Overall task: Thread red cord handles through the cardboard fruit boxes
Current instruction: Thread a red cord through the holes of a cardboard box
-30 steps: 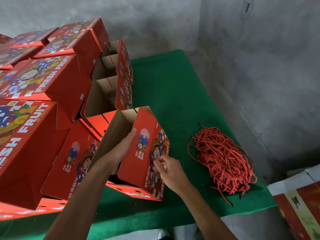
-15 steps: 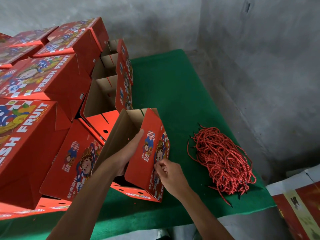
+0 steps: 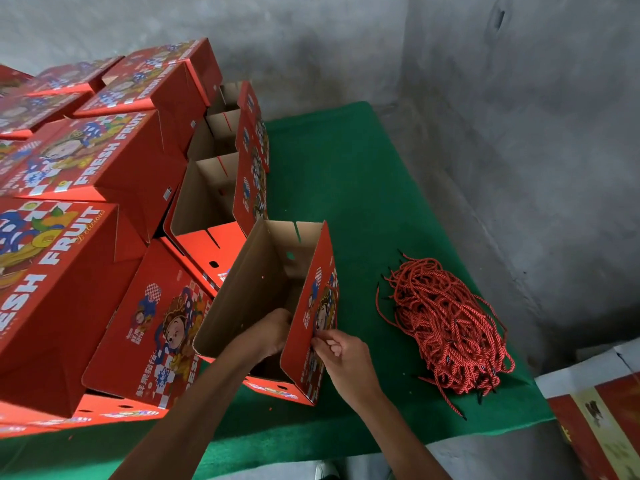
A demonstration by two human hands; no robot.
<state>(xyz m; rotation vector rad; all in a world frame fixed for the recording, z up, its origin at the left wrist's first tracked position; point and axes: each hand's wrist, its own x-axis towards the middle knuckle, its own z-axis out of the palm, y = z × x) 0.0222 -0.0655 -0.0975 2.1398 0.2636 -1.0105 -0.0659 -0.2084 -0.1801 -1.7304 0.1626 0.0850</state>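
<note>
Green table (image 3: 346,174), grey concrete walls. Open box (image 3: 263,289) long axis near-far, tilted. Left hand (image 3: 268,336) inside, fingers hidden. Right hand (image 3: 341,355) pinches panel.

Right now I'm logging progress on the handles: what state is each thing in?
Open box: top open, tilted, on the green table.
Left hand: inside the box, fingers hidden.
Right hand: pinching at the box's outer wall.
Cords: loose pile, untouched.
Stacked boxes: closed.
</note>
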